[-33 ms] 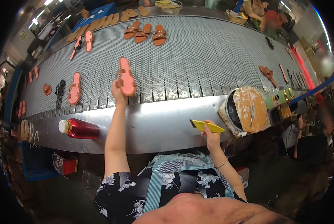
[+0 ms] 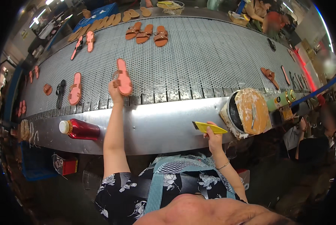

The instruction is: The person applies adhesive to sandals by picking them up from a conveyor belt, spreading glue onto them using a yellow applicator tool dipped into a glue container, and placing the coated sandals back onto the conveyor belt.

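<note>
My left hand (image 2: 116, 93) reaches out over the mesh conveyor (image 2: 198, 60) and is closed on the side of a sandal (image 2: 125, 82) with a pink insole and brown straps. The sandal is at the conveyor's near edge, toe pointing away from me; whether it rests on the mesh I cannot tell. In my right hand (image 2: 213, 138), above the metal ledge (image 2: 160, 127), is a flat yellow-handled brush (image 2: 203, 127) with a short dark tip pointing left. Right of that hand stands a round pot (image 2: 233, 110), crusted with whitish residue and partly covered by a wooden board (image 2: 255, 110).
A red bottle (image 2: 84, 129) with a white cap lies on the ledge at left. Another pink-soled sandal (image 2: 75, 90) and a black one (image 2: 60, 93) are nearby; three brown sandals (image 2: 143, 34) sit farther back. Green cylinders (image 2: 278, 100) lie right of the pot. Other people work at far right.
My left hand and the sandal have shifted slightly left. My right hand with the brush is almost where it was.
</note>
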A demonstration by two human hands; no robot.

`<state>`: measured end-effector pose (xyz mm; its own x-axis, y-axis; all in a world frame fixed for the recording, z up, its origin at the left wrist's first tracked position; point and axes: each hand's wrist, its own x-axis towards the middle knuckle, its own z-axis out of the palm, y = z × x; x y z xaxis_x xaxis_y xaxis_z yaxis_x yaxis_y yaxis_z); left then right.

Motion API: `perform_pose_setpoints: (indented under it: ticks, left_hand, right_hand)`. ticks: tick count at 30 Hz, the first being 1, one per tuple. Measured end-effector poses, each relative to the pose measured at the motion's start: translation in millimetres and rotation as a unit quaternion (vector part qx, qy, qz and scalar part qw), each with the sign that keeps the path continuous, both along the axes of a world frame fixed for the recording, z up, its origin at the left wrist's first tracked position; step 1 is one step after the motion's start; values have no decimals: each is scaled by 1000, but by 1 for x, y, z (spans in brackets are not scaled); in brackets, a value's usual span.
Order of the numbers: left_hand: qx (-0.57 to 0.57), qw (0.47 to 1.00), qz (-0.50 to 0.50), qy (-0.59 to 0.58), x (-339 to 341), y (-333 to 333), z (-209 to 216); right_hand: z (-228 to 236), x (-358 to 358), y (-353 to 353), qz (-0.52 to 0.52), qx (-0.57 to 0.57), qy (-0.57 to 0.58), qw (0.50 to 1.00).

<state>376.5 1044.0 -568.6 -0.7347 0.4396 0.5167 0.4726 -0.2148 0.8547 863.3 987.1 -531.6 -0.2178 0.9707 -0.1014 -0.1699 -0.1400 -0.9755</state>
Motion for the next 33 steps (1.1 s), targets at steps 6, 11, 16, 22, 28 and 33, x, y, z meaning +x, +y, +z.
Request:
perform_pose_setpoints:
  ticks: [6,11,16,22,28,33]
  left_hand:
    - [-326,941,31,83,-91,-20,-44]
    - [-302,935,-33,184,-104,-4,-67]
    - [-361,916,74,160,-134,-72,-53]
    - [-216,905,262,255,1,-83,-15]
    - [-131,964,-118,201,82,-52,-6]
    - [-159,907,-326,212,144,25,43]
  right_hand:
    - [-23,22,17,-25,-114,192,974]
    - [-30,25,20,-25,-111,160,981]
    - [-24,8,20,14,-135,163,977]
    - [-14,17,14,7,-114,163,980]
    - [-19,10,10,11,-101,176,979]
    - [-9,20,-14,-5,-94,224,970]
